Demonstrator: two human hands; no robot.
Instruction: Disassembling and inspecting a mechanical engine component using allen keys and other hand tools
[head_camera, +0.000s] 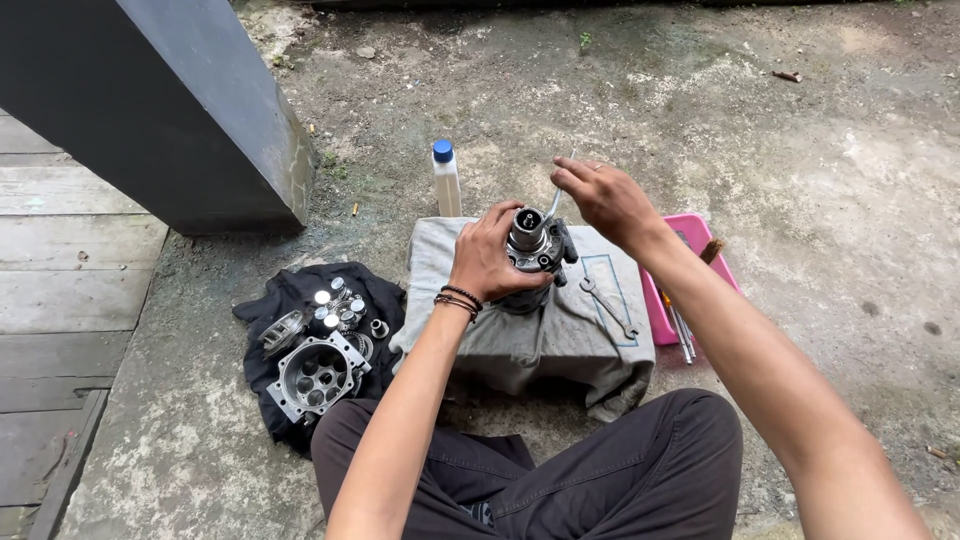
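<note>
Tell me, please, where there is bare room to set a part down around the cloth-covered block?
Bare concrete ground lies right of the pink tray and behind the bottle. The black cloth is crowded with parts, and the grey cloth holds a wrench.

Left hand (487, 258) covers the metal housing's (537, 250) near side. Thin tool (553, 203) in right hand (608, 200) too small to identify. Pink tray (659, 306) partly hidden behind forearm.

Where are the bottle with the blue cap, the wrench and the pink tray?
Bottle (446, 185): head view, on its white body.
Wrench (608, 307): head view, on its shaft, lying on the grey cloth.
Pink tray (660, 315): head view, on its near-left rim.
</note>
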